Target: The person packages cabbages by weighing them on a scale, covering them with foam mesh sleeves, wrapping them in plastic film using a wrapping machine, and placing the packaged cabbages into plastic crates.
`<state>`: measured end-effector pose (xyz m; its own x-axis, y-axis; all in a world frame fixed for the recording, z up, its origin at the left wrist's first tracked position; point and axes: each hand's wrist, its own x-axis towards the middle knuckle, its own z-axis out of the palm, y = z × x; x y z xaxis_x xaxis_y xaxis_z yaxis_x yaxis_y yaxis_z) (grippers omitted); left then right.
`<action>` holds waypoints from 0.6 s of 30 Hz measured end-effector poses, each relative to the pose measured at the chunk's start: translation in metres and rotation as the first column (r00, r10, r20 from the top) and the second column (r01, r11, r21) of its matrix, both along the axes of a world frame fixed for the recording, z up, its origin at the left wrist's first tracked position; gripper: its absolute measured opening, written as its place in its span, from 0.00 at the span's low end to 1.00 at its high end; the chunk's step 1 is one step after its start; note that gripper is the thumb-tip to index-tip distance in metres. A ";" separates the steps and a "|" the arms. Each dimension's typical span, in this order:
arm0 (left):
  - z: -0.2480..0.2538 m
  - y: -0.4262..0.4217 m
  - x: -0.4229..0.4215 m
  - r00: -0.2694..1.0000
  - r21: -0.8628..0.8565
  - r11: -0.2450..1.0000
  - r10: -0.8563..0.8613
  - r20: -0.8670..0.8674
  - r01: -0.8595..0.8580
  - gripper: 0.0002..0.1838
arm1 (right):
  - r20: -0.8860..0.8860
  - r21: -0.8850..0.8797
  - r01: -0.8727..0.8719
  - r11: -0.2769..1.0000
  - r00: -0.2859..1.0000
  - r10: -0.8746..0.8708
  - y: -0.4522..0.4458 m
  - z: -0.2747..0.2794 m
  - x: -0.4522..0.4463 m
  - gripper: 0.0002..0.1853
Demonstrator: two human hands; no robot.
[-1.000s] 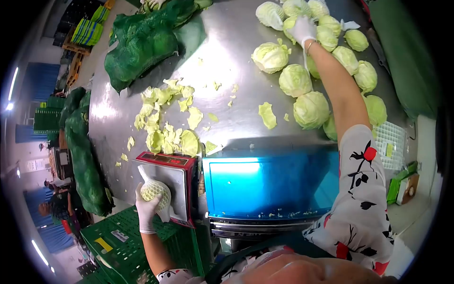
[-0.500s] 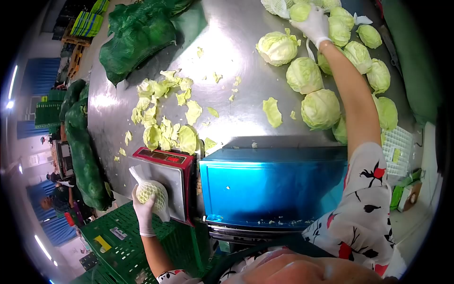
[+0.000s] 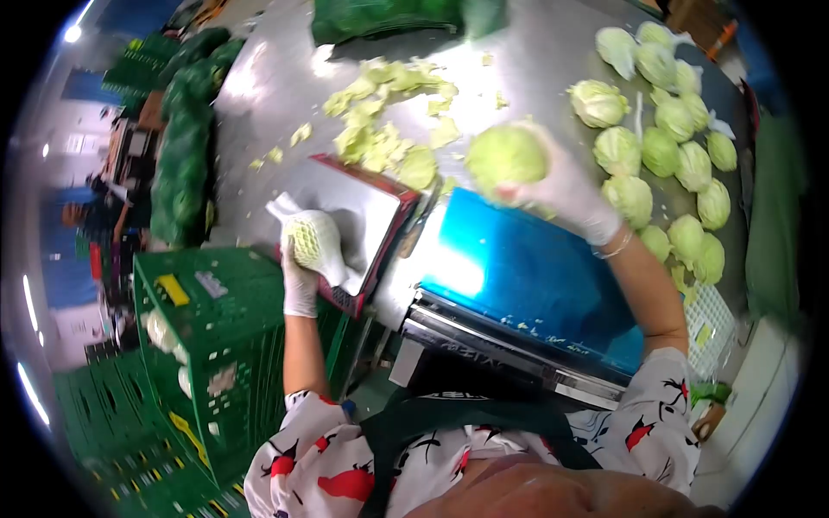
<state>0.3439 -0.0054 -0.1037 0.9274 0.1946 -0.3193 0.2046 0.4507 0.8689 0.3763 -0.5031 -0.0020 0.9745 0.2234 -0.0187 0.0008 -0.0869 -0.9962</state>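
A white glove covers my left hand [image 3: 300, 281], whose fingers are closed on a cabbage in a white foam net [image 3: 313, 242] at the near-left edge of the scale [image 3: 367, 207], which has a steel plate and red body. Whether the net rests on the plate, I cannot tell. My right hand [image 3: 574, 194], also gloved and slightly blurred, grips a bare green cabbage [image 3: 508, 162] above the far edge of the blue-topped machine [image 3: 527, 268]. Several other cabbages [image 3: 628, 200] stand on the steel table to the right, a few of them in white nets.
Loose cabbage leaves [image 3: 380, 121] lie beyond the scale. A green mesh sack [image 3: 389, 19] sits at the table's far side. Stacked green crates [image 3: 233, 293], some holding netted cabbages, stand at my left. Long green sacks [image 3: 183, 155] and a person [image 3: 108, 207] are further left.
My right hand has come back from the far-right group with a cabbage, now over the blue-topped machine. The left hand still holds the netted cabbage by the scale. The view has turned.
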 end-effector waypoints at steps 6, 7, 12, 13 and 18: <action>0.041 -0.030 -0.097 0.999 -0.270 0.962 -0.040 0.015 0.043 0.40 | 0.424 -0.356 -0.050 0.933 0.881 0.209 0.194 -0.033 0.004 0.52; 0.047 -0.034 -0.117 0.998 -0.311 0.948 -0.062 0.007 0.061 0.42 | 0.462 -0.397 -0.036 0.917 0.855 0.233 0.220 -0.038 0.007 0.52; 0.050 -0.041 -0.190 0.987 -0.449 0.887 -0.152 -0.061 0.109 0.48 | 0.480 -0.567 0.034 0.823 0.826 0.297 0.297 -0.069 0.020 0.53; 0.051 -0.039 -0.199 0.984 -0.408 0.905 -0.164 -0.074 0.120 0.48 | 0.480 -0.587 0.056 0.808 0.827 0.292 0.302 -0.073 0.019 0.53; 0.049 -0.029 -0.230 0.970 -0.413 0.905 -0.187 -0.157 0.107 0.50 | 0.334 -0.762 0.076 0.644 0.898 0.288 0.302 -0.046 0.011 0.65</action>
